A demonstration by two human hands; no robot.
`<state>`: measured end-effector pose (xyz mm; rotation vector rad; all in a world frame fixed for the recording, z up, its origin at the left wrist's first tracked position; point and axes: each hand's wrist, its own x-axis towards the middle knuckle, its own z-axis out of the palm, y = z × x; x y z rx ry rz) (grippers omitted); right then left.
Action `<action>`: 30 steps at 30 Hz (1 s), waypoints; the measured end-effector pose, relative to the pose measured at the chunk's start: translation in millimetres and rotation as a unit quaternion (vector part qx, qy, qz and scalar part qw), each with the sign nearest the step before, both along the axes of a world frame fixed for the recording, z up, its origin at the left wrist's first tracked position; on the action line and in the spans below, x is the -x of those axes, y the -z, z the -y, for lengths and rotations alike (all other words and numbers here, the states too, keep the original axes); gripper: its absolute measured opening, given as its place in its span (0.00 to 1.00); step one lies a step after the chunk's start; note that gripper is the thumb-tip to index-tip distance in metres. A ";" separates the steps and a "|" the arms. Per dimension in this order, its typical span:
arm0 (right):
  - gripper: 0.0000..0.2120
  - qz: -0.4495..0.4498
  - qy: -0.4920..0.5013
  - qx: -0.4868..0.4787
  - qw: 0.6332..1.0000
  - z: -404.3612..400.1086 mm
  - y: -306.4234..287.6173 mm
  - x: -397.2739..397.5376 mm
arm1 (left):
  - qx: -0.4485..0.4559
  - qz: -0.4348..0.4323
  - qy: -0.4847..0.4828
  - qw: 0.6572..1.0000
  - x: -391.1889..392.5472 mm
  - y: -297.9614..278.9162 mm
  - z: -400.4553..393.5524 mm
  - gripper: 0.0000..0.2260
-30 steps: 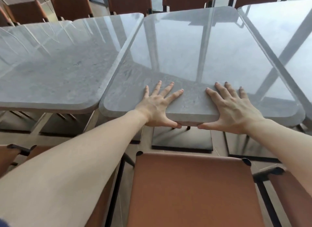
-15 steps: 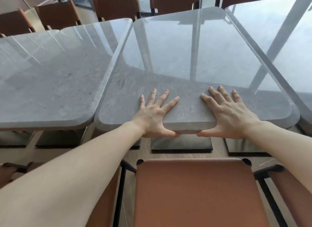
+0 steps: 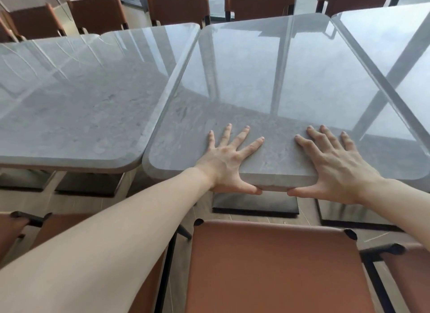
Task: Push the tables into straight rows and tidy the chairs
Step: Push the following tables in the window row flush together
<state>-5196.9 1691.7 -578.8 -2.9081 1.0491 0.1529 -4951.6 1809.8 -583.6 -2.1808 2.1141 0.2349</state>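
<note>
Your left hand (image 3: 226,163) and right hand (image 3: 335,166) lie spread flat on the table (image 3: 267,79), so a crooked push could bump the next table (image 3: 81,103).

both hands (image 3: 226,163) (image 3: 335,166) flat, fingers spread

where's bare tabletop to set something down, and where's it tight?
Free: the middle table beyond both hands, and the whole left table. Occupied: its near edge, under the left hand and right hand. Tight: the narrow seam between the tables, and the near side behind the brown chair.
</note>
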 end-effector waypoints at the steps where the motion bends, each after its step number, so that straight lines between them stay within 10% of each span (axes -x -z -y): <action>1: 0.65 -0.003 0.000 0.001 1.000 0.1 -0.2 0.2 | 0.001 -0.001 0.001 1.000 -0.4 0.5 0.5 0.53; 30: 0.65 0.004 0.002 0.005 1.000 26.9 -1.8 -14.6 | 0.002 -0.013 -0.002 1.000 -14.0 -4.2 26.4 0.53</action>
